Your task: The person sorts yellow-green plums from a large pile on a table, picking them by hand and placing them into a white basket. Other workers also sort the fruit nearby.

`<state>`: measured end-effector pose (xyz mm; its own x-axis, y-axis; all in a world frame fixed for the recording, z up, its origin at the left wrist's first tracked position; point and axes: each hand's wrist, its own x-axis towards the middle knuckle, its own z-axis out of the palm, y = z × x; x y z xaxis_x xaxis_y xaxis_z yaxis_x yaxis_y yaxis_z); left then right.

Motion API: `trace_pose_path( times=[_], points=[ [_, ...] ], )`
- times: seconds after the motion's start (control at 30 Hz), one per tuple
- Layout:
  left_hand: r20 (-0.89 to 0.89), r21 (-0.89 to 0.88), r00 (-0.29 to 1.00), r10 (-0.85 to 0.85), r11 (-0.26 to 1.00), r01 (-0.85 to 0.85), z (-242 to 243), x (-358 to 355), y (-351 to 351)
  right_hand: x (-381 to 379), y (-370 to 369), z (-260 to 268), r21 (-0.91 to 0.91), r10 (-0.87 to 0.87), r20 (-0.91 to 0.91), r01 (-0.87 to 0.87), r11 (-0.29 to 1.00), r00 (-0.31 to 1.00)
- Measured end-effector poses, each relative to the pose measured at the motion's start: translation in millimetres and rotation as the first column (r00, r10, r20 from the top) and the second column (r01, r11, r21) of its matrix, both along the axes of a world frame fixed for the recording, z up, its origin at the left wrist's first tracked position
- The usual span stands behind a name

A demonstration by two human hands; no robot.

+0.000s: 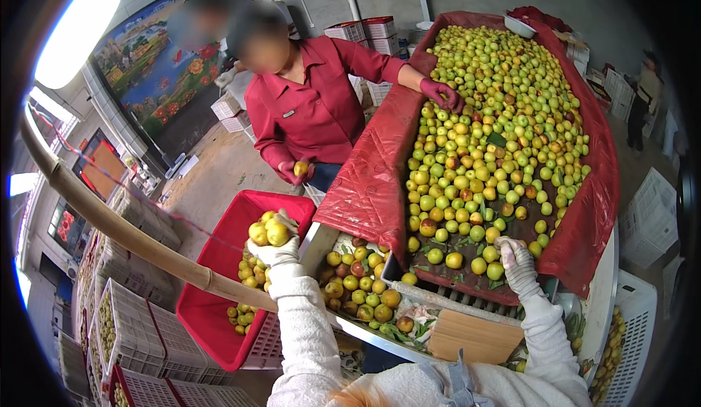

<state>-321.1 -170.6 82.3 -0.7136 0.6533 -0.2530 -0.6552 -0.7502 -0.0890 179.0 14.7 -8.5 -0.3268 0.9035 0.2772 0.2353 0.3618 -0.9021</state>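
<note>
My left hand (278,249), in a pale glove, holds several yellow-green jujube-like fruits (268,230) in its upturned palm. It is raised over a crate with a red lining (205,281), where more of the fruits (241,316) lie. My right hand (517,267), in a whitish glove, reaches to the front of the sloping sorting table (454,283). Its fingertips are at a green fruit (490,253); whether they grip it is hidden. Beyond lies a large heap of green and yellow fruits (493,111), some with brown patches, between red quilted covers (367,174).
A co-worker in a red shirt (315,105) stands at the left, one gloved hand (441,94) on the heap. A bamboo pole (137,242) crosses on my left. Browner fruits fill a trough (353,283) beside a cardboard piece (471,337). Stacked crates (137,341) stand lower left.
</note>
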Motion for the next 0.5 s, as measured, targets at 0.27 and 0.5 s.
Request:
trace_pose_path(
  times=[0.27, 0.5],
  points=[
    [-0.036, -0.065, 0.975, 0.219, 0.973, -0.221, -43, -19, 30, -6, -4, 11, 0.155, -0.047, 0.132, 0.027, 0.988, 0.99],
    [-0.607, -0.518, 0.503, -0.616, 0.786, 0.338, 13, 157, 150, 9, 3, 15, 0.061, -0.109, 0.23, 0.097, 0.993, 0.967]
  ],
)
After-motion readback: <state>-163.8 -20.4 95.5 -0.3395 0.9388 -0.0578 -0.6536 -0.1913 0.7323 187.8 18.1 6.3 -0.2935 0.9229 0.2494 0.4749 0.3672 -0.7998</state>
